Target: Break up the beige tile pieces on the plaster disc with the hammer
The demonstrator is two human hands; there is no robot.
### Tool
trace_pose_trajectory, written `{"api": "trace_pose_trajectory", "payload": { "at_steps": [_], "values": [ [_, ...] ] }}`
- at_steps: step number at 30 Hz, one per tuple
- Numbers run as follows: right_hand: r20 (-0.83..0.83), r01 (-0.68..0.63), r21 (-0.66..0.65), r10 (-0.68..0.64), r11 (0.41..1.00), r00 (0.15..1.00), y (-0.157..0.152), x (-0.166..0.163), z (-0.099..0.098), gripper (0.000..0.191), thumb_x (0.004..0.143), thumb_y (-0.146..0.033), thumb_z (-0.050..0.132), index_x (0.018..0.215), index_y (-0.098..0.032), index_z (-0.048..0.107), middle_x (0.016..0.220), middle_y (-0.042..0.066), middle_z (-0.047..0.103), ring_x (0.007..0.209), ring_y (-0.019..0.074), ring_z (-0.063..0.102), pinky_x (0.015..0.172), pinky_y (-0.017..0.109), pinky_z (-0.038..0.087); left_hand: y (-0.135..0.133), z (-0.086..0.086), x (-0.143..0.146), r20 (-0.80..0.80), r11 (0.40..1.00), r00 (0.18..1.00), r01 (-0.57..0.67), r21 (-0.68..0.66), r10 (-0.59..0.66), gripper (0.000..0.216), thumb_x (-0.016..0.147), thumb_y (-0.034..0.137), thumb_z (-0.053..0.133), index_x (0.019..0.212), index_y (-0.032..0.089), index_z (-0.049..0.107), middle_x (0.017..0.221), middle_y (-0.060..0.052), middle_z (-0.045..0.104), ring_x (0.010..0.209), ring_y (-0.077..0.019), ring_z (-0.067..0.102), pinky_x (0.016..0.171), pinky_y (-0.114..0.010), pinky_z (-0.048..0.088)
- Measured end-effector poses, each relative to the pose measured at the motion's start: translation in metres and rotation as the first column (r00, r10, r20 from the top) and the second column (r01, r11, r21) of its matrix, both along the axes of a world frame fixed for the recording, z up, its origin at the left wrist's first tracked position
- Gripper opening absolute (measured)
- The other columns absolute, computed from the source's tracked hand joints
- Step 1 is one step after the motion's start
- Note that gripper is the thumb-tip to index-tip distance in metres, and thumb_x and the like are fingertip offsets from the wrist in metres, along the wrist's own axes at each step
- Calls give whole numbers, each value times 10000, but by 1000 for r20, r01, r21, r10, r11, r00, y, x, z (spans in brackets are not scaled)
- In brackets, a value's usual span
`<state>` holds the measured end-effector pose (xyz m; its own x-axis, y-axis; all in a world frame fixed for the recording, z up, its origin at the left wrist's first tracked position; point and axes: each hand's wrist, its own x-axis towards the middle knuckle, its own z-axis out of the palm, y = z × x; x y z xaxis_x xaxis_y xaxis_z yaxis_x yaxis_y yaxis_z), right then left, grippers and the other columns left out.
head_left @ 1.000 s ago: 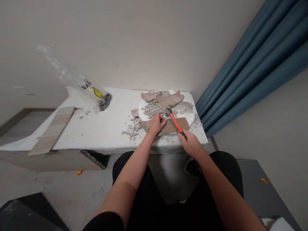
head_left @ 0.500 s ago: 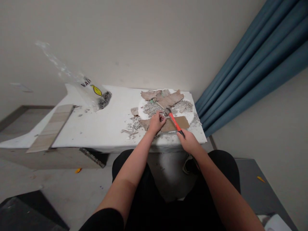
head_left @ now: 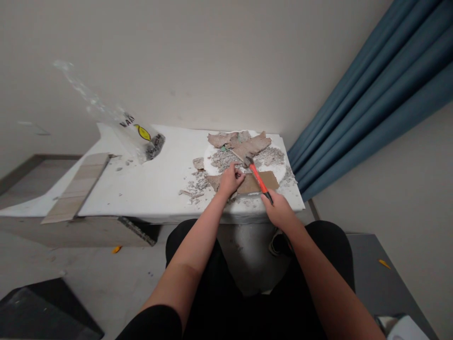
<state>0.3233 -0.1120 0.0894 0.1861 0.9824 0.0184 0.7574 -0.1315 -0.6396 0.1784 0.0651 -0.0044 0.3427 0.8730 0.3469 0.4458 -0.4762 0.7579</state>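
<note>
Grey-brown tile rubble covers much of a white disc at the 1 o'clock end of the tabletop.

Hands:
- The right hand is clamped round the dark grip end of the orange-handled hammer. The handle runs toward 11 o'clock. The steel head sits low over the rubble near the middle of the disc.
- The left hand rests on the debris just beside the hammer head, at its 9 o'clock, with the fingers curled together. I cannot tell whether it pinches a fragment.

Progress (judgement): the breaking-up looks well along but not finished.
- Done: fine crumbs and chips are heaped on the disc and spill off it toward 8 o'clock onto the tabletop.
- Left: the large shards at the disc's 12 o'clock rim are unbroken. The flat brown slab under the handle looks whole where it shows.

Count:
- Hammer: 1.
- Hands at work: 2.
- Large shards: about 3, overlapping, with edges hard to separate.
- Brown slab: 1.
- Small chips: too many to count.
- Clear plastic bag with a yellow mark and dark bits inside: 1, at 10 o'clock.
- Long pale plank: 1, at the 9 o'clock end, overhanging the near edge.
- Orange scraps on the floor: 2, at 7 and 4 o'clock.
- Blue curtain: 1, at 2 o'clock.
</note>
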Motion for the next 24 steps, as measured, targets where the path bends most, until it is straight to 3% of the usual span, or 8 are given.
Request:
{"api": "trace_pose_trajectory", "payload": {
  "at_steps": [7,12,14,18,24],
  "values": [
    [12,20,2,-20,1000,1000,-2,-1,-11,259,966,-373,435,969,-205,632,834,74,665,844,241,606,715,291,395,-2,2,-1,-67,1000,998,-8,-8,8,518,825,229,631,1312,223,454,887,-11,721,864,-202,676,858,-349,508],
    [8,17,-34,-17,999,1000,-7,0,-15,241,964,-362,432,955,-209,617,849,73,663,844,235,601,711,286,387,-1,5,-11,-39,985,999,8,172,-1,702,762,241,672,1400,168,388,1315,-142,606,1259,-275,542,1103,-443,406],
    [4,23,-23,-23,999,1000,-9,-2,-17,246,970,-378,426,973,-214,609,832,62,657,824,231,598,699,283,383,0,6,-16,5,979,1000,-24,202,24,710,782,220,623,1431,158,343,1385,-157,556,1322,-268,496,1146,-448,367],
    [11,21,-65,-20,998,1000,-9,-9,-20,220,958,-358,433,901,-217,592,802,61,643,789,226,587,684,282,377,0,9,-25,27,987,996,-93,135,90,669,794,159,537,1431,191,337,1330,-118,608,1270,-235,549,1116,-424,405],
    [-43,22,-27,-23,999,999,-8,-14,-28,221,956,-381,419,878,-233,564,784,40,623,788,222,581,687,280,377,1,9,-38,82,989,987,-141,38,138,601,799,154,498,1390,191,393,1236,-91,667,986,-186,652,880,-333,520]
  ]
}}
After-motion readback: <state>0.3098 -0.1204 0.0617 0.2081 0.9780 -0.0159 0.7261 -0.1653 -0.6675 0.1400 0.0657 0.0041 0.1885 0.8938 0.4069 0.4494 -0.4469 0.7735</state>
